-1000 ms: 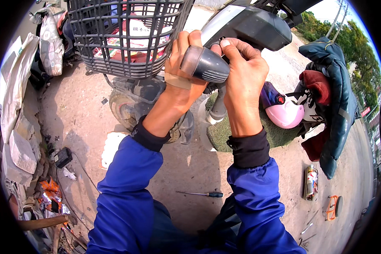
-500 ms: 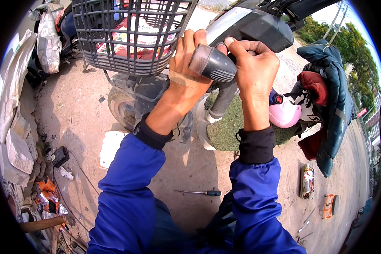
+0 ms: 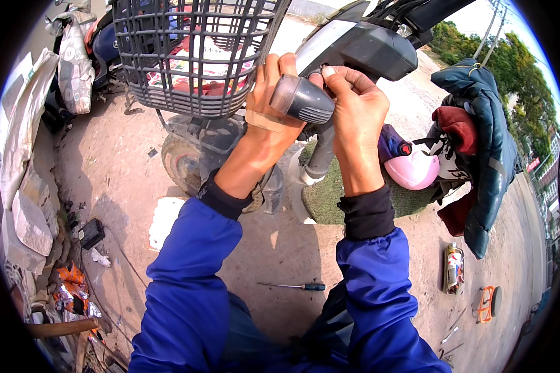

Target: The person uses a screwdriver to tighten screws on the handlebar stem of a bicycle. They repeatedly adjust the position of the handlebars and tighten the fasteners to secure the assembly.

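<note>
My left hand grips a dark signal lamp with a clear lens and ribbed tail, just below the black-and-silver handlebar housing of a scooter. Its fingers curl up behind the lamp. My right hand is closed beside the lamp's tail, thumb and index finger pinched at a small dark part at the housing's underside; what exactly they hold is too small to make out. Below the lamp a grey steering column runs down to the green-matted footboard.
A black basket with papers is at upper left. A pink helmet and padded cover lie at right. On the ground are a screwdriver, a tool container, an orange-framed tool, and rubble along the left.
My hands, the lamp and the housing shifted slightly right, then back leftward and a little down. The right thumb and fingers stay pinched at the small part under the housing.
</note>
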A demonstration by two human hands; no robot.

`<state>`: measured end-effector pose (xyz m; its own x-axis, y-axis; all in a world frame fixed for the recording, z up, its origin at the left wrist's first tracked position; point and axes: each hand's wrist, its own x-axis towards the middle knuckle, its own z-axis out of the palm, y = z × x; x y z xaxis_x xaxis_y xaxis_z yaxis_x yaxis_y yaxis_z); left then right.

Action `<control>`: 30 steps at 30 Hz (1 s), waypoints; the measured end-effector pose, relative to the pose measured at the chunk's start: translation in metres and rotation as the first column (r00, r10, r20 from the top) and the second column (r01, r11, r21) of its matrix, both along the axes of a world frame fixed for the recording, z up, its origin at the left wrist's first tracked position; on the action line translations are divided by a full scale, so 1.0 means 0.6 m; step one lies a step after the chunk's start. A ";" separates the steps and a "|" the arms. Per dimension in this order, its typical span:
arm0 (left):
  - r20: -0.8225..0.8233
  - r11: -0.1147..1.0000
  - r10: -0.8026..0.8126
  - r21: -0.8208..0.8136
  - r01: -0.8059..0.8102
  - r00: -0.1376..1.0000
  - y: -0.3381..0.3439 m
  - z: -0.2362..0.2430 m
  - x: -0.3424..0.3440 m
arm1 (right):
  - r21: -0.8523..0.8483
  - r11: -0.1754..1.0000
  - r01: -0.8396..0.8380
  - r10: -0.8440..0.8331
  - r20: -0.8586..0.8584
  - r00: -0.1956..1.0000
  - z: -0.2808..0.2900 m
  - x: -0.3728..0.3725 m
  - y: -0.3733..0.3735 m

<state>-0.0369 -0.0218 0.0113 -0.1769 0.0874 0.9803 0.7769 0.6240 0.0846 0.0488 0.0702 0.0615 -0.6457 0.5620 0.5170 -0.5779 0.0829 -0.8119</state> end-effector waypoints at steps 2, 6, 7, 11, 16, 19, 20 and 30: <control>0.016 1.000 -0.023 0.019 0.022 1.000 0.001 0.001 0.004 | 0.001 1.000 0.007 -0.007 0.004 1.000 -0.001 0.001 0.001; 0.057 0.994 -0.082 0.076 0.078 0.995 0.002 0.004 0.011 | -0.019 0.999 -0.027 0.027 -0.022 0.999 -0.005 -0.002 0.003; 0.064 0.994 -0.085 0.080 0.080 0.994 0.002 0.004 0.011 | -0.026 0.999 -0.031 0.030 -0.024 0.999 -0.007 -0.003 0.004; 0.062 0.995 -0.085 0.065 0.081 0.994 0.001 0.003 0.013 | -0.021 0.999 -0.035 0.035 -0.014 0.999 -0.007 0.003 0.005; 0.050 0.999 -0.047 0.015 0.047 0.998 0.001 -0.002 -0.002 | -0.025 0.999 -0.040 0.040 -0.013 0.999 -0.009 0.001 0.006; 0.025 0.999 -0.038 0.026 0.038 0.999 0.000 0.002 -0.002 | -0.015 0.998 -0.058 0.058 -0.024 0.998 -0.014 0.002 0.014; 0.044 1.000 -0.012 0.001 0.012 0.999 -0.001 0.003 0.001 | -0.012 0.998 -0.067 0.067 -0.027 0.997 -0.016 0.004 0.019; -0.147 0.967 -0.229 -0.144 0.208 0.962 -0.008 -0.026 -0.018 | 0.551 0.608 -0.572 0.094 0.665 0.741 -0.158 0.168 0.209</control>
<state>-0.0476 -0.0267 -0.0041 0.0195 0.2306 0.9729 0.8924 0.4348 -0.1210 0.1499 0.1958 -0.0334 -0.9818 -0.1268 0.1413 -0.1898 0.6363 -0.7478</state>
